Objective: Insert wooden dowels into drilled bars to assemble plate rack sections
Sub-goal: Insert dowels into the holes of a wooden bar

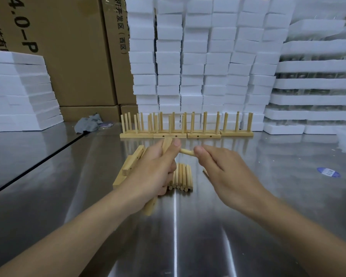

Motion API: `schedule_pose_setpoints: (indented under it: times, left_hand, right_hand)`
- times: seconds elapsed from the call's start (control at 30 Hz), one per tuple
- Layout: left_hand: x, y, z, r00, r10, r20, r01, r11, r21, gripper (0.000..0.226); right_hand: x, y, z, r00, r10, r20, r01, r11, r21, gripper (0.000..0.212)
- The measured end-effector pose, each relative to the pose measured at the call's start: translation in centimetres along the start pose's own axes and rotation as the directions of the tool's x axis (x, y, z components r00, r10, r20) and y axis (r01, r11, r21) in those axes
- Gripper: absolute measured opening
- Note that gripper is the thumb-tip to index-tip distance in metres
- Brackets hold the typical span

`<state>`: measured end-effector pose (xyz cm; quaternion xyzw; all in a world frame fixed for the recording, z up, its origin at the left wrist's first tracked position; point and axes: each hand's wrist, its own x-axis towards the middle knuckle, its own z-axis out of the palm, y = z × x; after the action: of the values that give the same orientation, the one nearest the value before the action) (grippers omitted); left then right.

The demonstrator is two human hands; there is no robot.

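Head view: left hand (154, 168), grip clamped round a pale square drilled wooden bar (166, 143) above the steel worktop (248, 206); right hand (224, 168) pinches a short round pale wooden dowel (186, 151) against it. Judged risk: skewed entry jams, or the dowel slips among the loose dowels (183, 176).

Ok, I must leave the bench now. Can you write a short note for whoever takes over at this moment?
Left hand grips a drilled bar.
Right hand pinches one dowel, tip toward the bar; whether it is in a hole cannot be seen.
Loose dowels lie under the hands, spare bars to their left.
Done: a row of finished sections stands at the far side.
To do: seat this dowel, fill the bar, then the spare bars.
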<state>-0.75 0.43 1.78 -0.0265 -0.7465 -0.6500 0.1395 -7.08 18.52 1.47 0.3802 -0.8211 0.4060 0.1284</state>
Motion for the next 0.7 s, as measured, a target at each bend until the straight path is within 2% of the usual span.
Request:
schedule_pose_setpoints:
  times: [0.03, 0.07, 0.1, 0.13, 0.17, 0.2, 0.23, 0.27, 0.33, 0.37, 0.4, 0.47, 0.53, 0.57, 0.6, 0.63, 0.67, 0.7]
  left_hand:
    - [-0.1, 0.0, 0.0, 0.997, 0.071, -0.016, -0.069, 0.995, 0.074, 0.035]
    - [-0.1, 0.0, 0.0, 0.988, 0.149, -0.028, -0.142, 0.977, 0.157, 0.037]
    - [-0.1, 0.0, -0.2, 0.975, 0.221, -0.031, -0.208, 0.95, 0.235, 0.04]
    - [-0.1, 0.0, -0.3, 0.961, 0.274, -0.029, -0.254, 0.923, 0.288, 0.043]
    - [0.0, 0.1, -0.5, 0.953, 0.303, -0.027, -0.28, 0.908, 0.31, 0.044]
    - [0.0, 0.2, -0.6, 0.951, 0.308, -0.028, -0.285, 0.908, 0.308, 0.044]
    - [0.1, 0.3, -0.6, 0.957, 0.289, -0.033, -0.269, 0.921, 0.283, 0.044]
    - [0.2, 0.4, -0.6, 0.968, 0.245, -0.043, -0.229, 0.945, 0.232, 0.042]
    - [0.2, 0.7, -0.5, 0.992, 0.115, -0.051, -0.111, 0.992, 0.062, 0.035]
    - [0.1, 0.8, -0.5, 0.998, 0.045, -0.045, -0.046, 0.999, -0.018, 0.032]
    - [0.1, 0.9, -0.6, 0.999, -0.01, -0.037, 0.008, 0.998, -0.067, 0.031]
    - [0.1, 0.9, -0.8, 0.999, -0.051, -0.014, 0.05, 0.995, -0.089, 0.031]
    - [0.0, 0.8, -0.6, 1.0, -0.007, -0.019, 0.006, 0.999, -0.038, 0.036]
    - [0.0, 0.7, -0.4, 0.998, 0.057, -0.042, -0.056, 0.998, 0.021, 0.039]
    - [0.1, 0.5, -0.4, 0.988, 0.133, -0.072, -0.126, 0.987, 0.096, 0.044]
    - [0.1, 0.5, -0.4, 0.976, 0.197, -0.095, -0.181, 0.971, 0.159, 0.047]
    - [0.2, 0.5, -0.4, 0.967, 0.229, -0.107, -0.206, 0.96, 0.189, 0.048]
    - [0.1, 0.6, -0.4, 0.968, 0.226, -0.109, -0.204, 0.962, 0.179, 0.045]
  right_hand:
    - [0.0, -0.1, 0.0, 0.993, 0.097, 0.061, -0.106, 0.98, 0.166, 0.054]
    - [-0.1, -0.4, 0.1, 0.966, 0.203, 0.158, -0.249, 0.893, 0.374, 0.058]
    - [-0.1, -0.9, 0.0, 0.918, 0.277, 0.282, -0.392, 0.737, 0.551, 0.061]
    - [-0.1, -1.2, -0.2, 0.87, 0.302, 0.389, -0.492, 0.581, 0.648, 0.061]
    - [0.0, -1.4, -0.5, 0.841, 0.294, 0.453, -0.54, 0.495, 0.681, 0.059]
    - [0.1, -1.5, -0.8, 0.832, 0.276, 0.482, -0.554, 0.481, 0.68, 0.057]
    - [0.2, -1.6, -1.2, 0.839, 0.266, 0.475, -0.539, 0.526, 0.658, 0.055]
    - [0.3, -1.7, -1.5, 0.871, 0.257, 0.42, -0.48, 0.63, 0.611, 0.053]
    - [0.2, -1.5, -1.7, 0.973, 0.137, 0.187, -0.195, 0.919, 0.344, 0.052]
    - [0.1, -1.2, -1.7, 0.998, 0.02, 0.06, -0.028, 0.992, 0.127, 0.05]
    - [0.0, -1.1, -1.8, 0.997, -0.078, -0.008, 0.077, 0.995, -0.056, 0.045]
    - [-0.1, -0.8, -1.9, 0.984, -0.173, -0.035, 0.164, 0.97, -0.182, 0.04]
    - [0.0, -0.4, -1.5, 0.988, -0.15, -0.039, 0.145, 0.983, -0.11, 0.044]
    - [0.1, -0.5, -1.2, 0.997, -0.073, -0.024, 0.073, 0.997, 0.014, 0.049]
    - [0.0, -0.8, -1.0, 0.998, 0.051, 0.027, -0.056, 0.975, 0.215, 0.054]
    - [0.0, -1.1, -0.8, 0.974, 0.176, 0.143, -0.222, 0.871, 0.439, 0.057]
    - [0.1, -1.3, -0.8, 0.932, 0.24, 0.271, -0.357, 0.737, 0.574, 0.057]
    - [0.2, -1.3, -1.0, 0.901, 0.258, 0.35, -0.429, 0.654, 0.623, 0.056]
